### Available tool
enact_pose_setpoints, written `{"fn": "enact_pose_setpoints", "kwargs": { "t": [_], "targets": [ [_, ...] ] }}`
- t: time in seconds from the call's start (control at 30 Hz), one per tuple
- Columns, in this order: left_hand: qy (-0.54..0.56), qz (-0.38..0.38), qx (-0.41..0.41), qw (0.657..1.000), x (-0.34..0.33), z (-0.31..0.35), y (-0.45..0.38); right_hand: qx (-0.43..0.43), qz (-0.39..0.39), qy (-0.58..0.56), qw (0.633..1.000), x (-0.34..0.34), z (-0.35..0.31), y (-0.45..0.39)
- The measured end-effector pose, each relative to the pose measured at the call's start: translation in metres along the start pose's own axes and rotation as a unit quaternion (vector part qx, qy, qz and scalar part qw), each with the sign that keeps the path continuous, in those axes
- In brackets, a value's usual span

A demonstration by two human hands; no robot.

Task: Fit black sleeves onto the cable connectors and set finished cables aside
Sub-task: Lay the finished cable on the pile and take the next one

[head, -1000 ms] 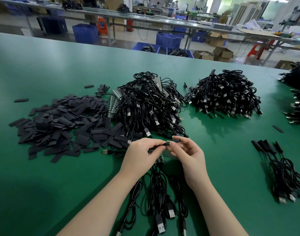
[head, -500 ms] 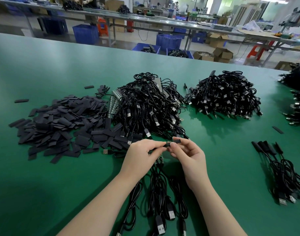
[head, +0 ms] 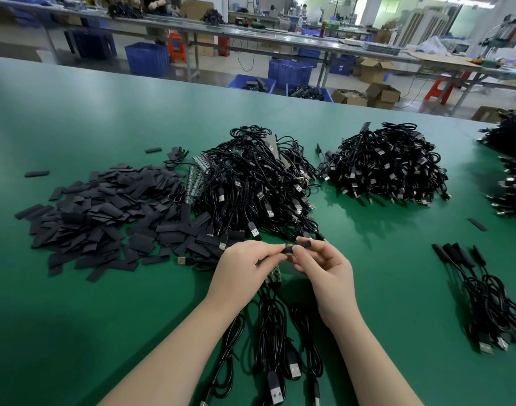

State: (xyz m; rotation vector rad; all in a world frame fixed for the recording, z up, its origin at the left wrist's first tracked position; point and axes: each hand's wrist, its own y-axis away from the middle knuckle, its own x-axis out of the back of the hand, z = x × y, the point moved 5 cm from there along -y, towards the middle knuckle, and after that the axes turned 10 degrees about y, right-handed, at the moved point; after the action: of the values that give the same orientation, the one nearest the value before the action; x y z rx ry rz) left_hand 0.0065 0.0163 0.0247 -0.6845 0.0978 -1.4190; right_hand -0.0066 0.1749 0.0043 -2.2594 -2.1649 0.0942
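Observation:
Both hands meet above the green table [head: 75, 303], near its front middle. My left hand [head: 242, 269] pinches the end of a cable, whose small green circuit board [head: 272, 273] peeks out below the fingers. My right hand [head: 324, 273] pinches a short black sleeve [head: 299, 246] at the board's tip. Several unsleeved cables [head: 275, 347] trail from under the hands toward me, USB plugs at their ends. A heap of flat black sleeves [head: 104, 221] lies to the left. A few sleeved cables [head: 485, 294] lie at the right.
A big tangle of black cables [head: 256, 186] sits just behind the hands, a second pile [head: 388, 165] to its right, and more piles [head: 514, 171] at the right edge. A loose sleeve [head: 477, 224] lies on the table. Benches and blue crates stand beyond the far edge.
The hands stay together in the same spot. The right hand's fingers have shifted slightly on the sleeve.

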Motion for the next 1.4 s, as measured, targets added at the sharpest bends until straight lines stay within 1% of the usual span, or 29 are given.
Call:
{"fn": "enact_pose_setpoints", "kwargs": {
  "t": [0.07, 0.2, 0.33, 0.4, 0.57, 0.83, 0.97, 1.1, 1.23, 1.3, 1.4],
  "targets": [
    [-0.005, -0.004, -0.003, 1.000, -0.001, 0.000, 0.000, 0.001, 0.008, -0.003, 1.000, 0.001, 0.000, 0.001],
    [0.003, -0.004, 0.022, 1.000, -0.002, -0.003, -0.001, 0.000, 0.010, -0.009, 1.000, 0.000, 0.001, 0.001],
    [0.001, -0.012, 0.012, 1.000, -0.002, 0.000, -0.001, 0.016, -0.014, 0.032, 0.999, -0.001, 0.000, 0.001],
    [0.009, -0.013, 0.013, 1.000, -0.001, 0.000, 0.000, 0.020, -0.012, 0.041, 0.999, -0.001, 0.001, 0.001],
    [0.011, -0.008, 0.020, 1.000, -0.001, 0.000, -0.001, 0.016, 0.002, 0.021, 1.000, 0.001, 0.002, 0.001],
    [0.010, 0.015, 0.005, 1.000, 0.001, 0.003, 0.002, 0.021, -0.028, 0.050, 0.998, -0.002, -0.001, 0.003],
    [0.004, 0.005, 0.013, 1.000, 0.001, 0.004, 0.001, 0.029, -0.033, 0.066, 0.997, -0.004, -0.003, 0.003],
    [-0.002, -0.003, 0.028, 1.000, 0.000, 0.003, 0.000, 0.062, 0.011, 0.084, 0.994, -0.005, -0.007, 0.008],
    [0.003, 0.010, 0.050, 0.999, 0.000, 0.000, 0.000, 0.100, 0.059, 0.148, 0.982, -0.005, -0.011, 0.012],
    [0.006, 0.009, 0.052, 0.999, 0.000, 0.000, 0.001, 0.113, 0.063, 0.170, 0.977, -0.005, -0.012, 0.012],
    [0.003, 0.002, 0.057, 0.998, 0.000, -0.001, 0.001, 0.110, 0.042, 0.185, 0.976, -0.007, -0.010, 0.011]
  ]
}}
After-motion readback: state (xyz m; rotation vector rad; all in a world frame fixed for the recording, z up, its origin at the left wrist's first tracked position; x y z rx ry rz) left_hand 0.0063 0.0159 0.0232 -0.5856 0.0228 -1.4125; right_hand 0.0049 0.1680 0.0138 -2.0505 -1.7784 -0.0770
